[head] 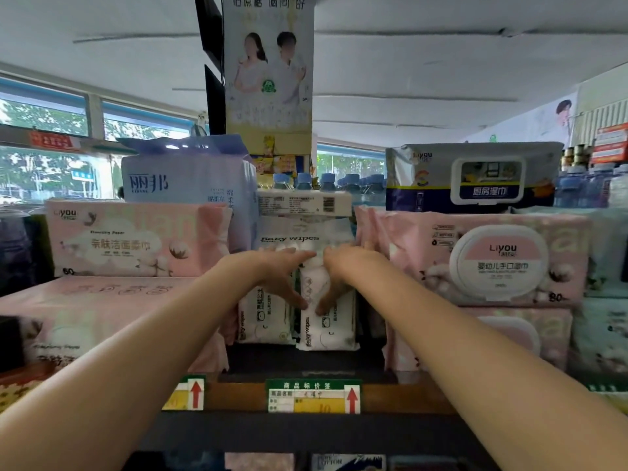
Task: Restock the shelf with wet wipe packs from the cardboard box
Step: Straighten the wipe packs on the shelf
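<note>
Two white baby wipe packs stand upright side by side in the middle gap of the shelf (306, 363): a left pack (263, 319) and a right pack (334, 326), which sits slightly further forward. My left hand (277, 275) and my right hand (345, 270) meet over their tops. Fingers reach over the upper edges, and both thumbs come down the front and pinch the right pack near its top. More white baby wipe packs (302, 232) lie flat, stacked just above my hands. The cardboard box is out of view.
Pink Liyou packs flank the gap: a stack at the left (136, 239) and lidded ones at the right (492, 260). A blue tissue bundle (190, 178) and a kitchen wipe pack (475, 178) sit on top. Price tags (314, 396) line the shelf edge. Water bottles (326, 181) stand behind.
</note>
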The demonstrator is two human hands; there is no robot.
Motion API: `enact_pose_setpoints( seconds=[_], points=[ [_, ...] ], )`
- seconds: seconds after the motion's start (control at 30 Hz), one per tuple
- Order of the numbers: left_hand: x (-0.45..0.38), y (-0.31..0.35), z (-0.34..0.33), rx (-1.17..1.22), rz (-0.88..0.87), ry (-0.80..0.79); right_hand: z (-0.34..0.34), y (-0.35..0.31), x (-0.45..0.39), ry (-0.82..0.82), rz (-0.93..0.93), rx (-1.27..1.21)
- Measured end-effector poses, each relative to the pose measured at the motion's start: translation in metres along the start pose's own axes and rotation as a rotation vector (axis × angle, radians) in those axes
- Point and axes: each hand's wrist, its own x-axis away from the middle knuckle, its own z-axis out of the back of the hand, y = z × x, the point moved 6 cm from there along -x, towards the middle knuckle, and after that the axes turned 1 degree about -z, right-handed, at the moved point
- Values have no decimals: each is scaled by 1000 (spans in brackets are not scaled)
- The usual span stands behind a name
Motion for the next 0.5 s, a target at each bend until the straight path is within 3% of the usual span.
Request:
enact_pose_setpoints(
  seconds=[0.13, 0.3, 0.5],
  points=[
    [-6, -3, -6, -41, -2, 65, -4, 4, -7, -18, 29, -70],
    [-4, -4, -7, -79, -20, 75, -3, -3, 2, 108, 140, -203],
    [-1, 2, -9, -61, -3, 97, -8, -9, 3, 165, 17, 22]
  ],
)
